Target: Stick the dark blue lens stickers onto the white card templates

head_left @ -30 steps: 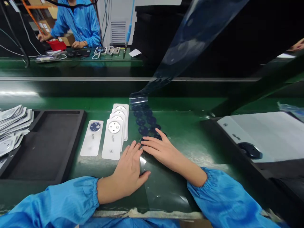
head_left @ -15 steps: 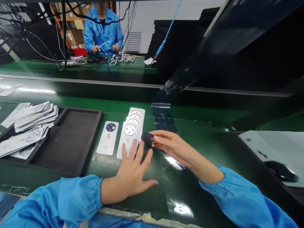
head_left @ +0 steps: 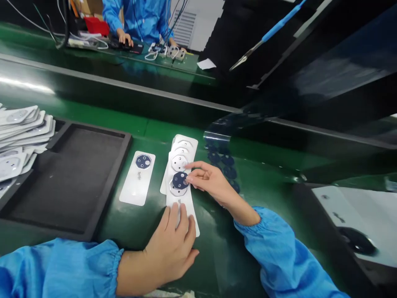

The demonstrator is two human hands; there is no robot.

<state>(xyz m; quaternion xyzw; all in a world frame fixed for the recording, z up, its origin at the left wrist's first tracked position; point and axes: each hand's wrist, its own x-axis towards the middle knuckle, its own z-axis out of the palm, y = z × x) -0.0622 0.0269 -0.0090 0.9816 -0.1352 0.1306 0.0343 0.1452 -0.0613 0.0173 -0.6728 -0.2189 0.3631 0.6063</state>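
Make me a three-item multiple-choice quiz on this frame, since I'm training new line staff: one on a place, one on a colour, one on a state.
1. Where does the single white card with a dark disc already on it lie?
A. inside the black tray
B. between the black tray and the card stack
C. on the far bench

2. What colour is the round disc at the right hand?
A. red
B. white
C. dark blue

3. What is the left hand doing?
A. pressing flat on the front card
B. lifted in the air
C. gripping the film strip

Answers: 1 B, it sits on the green surface between them; 2 C, it shows dark against the white card; 3 A, its fingers lie on the card's near end.
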